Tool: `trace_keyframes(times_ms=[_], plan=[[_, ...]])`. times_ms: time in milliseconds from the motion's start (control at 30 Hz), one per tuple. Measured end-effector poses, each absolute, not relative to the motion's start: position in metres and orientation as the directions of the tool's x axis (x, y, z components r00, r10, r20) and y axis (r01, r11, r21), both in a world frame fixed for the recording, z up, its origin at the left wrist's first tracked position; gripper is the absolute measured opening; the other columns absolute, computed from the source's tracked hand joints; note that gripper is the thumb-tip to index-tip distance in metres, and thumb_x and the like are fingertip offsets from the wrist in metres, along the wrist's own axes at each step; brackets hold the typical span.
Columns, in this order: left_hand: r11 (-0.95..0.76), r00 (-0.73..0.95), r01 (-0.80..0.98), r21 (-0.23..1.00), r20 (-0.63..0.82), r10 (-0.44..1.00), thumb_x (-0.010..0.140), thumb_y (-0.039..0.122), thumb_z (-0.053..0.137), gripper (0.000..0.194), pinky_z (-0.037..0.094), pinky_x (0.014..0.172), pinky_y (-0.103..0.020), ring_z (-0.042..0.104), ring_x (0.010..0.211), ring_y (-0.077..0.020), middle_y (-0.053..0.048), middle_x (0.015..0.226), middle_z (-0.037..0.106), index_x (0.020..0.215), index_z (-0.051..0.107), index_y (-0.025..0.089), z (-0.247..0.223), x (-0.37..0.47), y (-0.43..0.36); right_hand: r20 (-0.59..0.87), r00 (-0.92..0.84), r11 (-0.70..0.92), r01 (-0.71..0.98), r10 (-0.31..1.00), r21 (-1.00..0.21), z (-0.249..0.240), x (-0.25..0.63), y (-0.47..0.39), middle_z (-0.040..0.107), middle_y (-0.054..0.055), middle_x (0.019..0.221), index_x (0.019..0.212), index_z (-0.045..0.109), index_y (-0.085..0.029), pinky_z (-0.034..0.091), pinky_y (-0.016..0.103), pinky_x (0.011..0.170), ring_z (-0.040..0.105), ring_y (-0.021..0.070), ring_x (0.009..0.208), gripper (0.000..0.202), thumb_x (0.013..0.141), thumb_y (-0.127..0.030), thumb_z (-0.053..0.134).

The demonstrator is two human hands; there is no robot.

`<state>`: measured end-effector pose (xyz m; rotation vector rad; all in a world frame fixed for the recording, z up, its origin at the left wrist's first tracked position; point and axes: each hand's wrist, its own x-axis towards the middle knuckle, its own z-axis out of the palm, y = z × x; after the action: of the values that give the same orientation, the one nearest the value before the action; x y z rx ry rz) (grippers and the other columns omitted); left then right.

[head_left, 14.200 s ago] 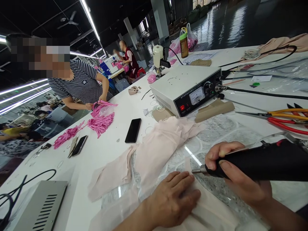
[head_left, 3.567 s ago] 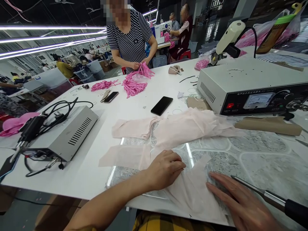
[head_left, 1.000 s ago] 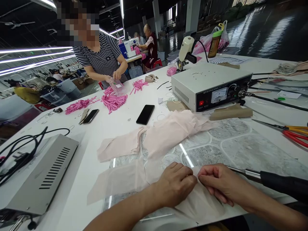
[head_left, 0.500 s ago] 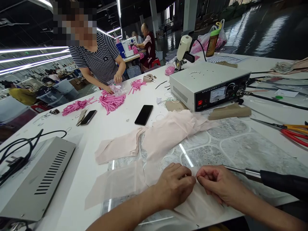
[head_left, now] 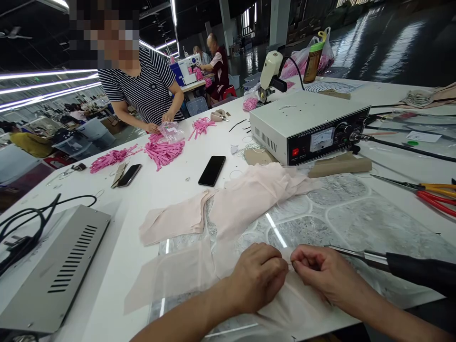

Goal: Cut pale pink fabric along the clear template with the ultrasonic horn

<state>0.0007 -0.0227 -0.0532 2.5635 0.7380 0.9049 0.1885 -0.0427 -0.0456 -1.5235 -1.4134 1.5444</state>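
Near the table's front edge, my left hand (head_left: 259, 276) and my right hand (head_left: 322, 271) pinch a thin pale pink fabric piece (head_left: 290, 306) between their fingertips, side by side. The cloth spreads under both hands and over a clear patterned sheet (head_left: 374, 218). Just right of my right hand lies a metal-tipped tool with a black handle (head_left: 409, 266). Beyond my hands rests a pile of pale pink fabric pieces (head_left: 249, 197), with a smaller stack of fabric (head_left: 174, 218) to its left. The exact spot pinched is partly hidden by my fingers.
A grey control box (head_left: 309, 126) stands behind the fabric, and another grey box (head_left: 59, 266) at left. Red-handled pliers (head_left: 436, 202) lie at right. A black phone (head_left: 212, 171) is mid-table. Across the table, a person in a striped shirt (head_left: 142, 85) handles pink strips (head_left: 164, 153).
My two hands keep their pinch on the fabric with hardly any movement. The view shifts slightly, and the person across the table has moved their hands a little at the plastic bag.
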Motion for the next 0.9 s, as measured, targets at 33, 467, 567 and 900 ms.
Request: trace_keyframes(times_ms=[33, 467, 567, 900], plan=[[-0.814, 0.663, 0.364, 0.453, 0.487, 0.568, 0.094, 0.017, 0.043, 0.016, 0.049, 0.070, -0.025, 0.058, 0.074, -0.0136, -0.006, 0.084, 0.062, 0.085, 0.056, 0.016, -0.053, 0.001, -0.023, -0.371, -0.214, -0.307, 0.280, 0.903, -0.909, -0.044, 0.189, -0.043, 0.039, -0.006, 0.051, 0.063, 0.053, -0.021, 0.025, 0.024, 0.040, 0.032, 0.0094, 0.042, 0.022, 0.072, -0.042, 0.054], [-0.826, 0.633, 0.394, 0.402, 0.533, 0.562, 0.097, 0.023, 0.045, 0.017, 0.049, 0.067, -0.026, 0.058, 0.072, -0.0140, -0.007, 0.083, 0.063, 0.089, 0.057, 0.014, -0.051, 0.000, -0.024, -0.388, -0.269, -0.326, 0.246, 0.882, -0.913, -0.040, 0.191, -0.043, 0.042, -0.005, 0.052, 0.066, 0.053, -0.021, 0.032, 0.023, 0.041, 0.035, 0.0088, 0.041, 0.026, 0.074, -0.045, 0.055], [-0.821, 0.620, 0.411, 0.397, 0.539, 0.571, 0.096, 0.023, 0.047, 0.016, 0.049, 0.066, -0.026, 0.058, 0.072, -0.0147, -0.006, 0.083, 0.063, 0.090, 0.058, 0.014, -0.052, 0.000, -0.025, -0.388, -0.275, -0.324, 0.250, 0.880, -0.912, -0.040, 0.192, -0.044, 0.043, -0.005, 0.053, 0.067, 0.054, -0.021, 0.031, 0.023, 0.040, 0.034, 0.0084, 0.040, 0.026, 0.075, -0.046, 0.055], [-0.838, 0.638, 0.423, 0.345, 0.544, 0.546, 0.093, 0.014, 0.044, 0.017, 0.046, 0.065, -0.025, 0.055, 0.069, -0.0129, -0.005, 0.079, 0.061, 0.085, 0.059, 0.016, -0.052, -0.001, -0.026, -0.367, -0.301, -0.287, 0.277, 0.880, -0.917, -0.052, 0.192, -0.043, 0.039, -0.005, 0.050, 0.067, 0.054, -0.021, 0.032, 0.023, 0.039, 0.034, 0.0090, 0.039, 0.033, 0.074, -0.053, 0.054]])
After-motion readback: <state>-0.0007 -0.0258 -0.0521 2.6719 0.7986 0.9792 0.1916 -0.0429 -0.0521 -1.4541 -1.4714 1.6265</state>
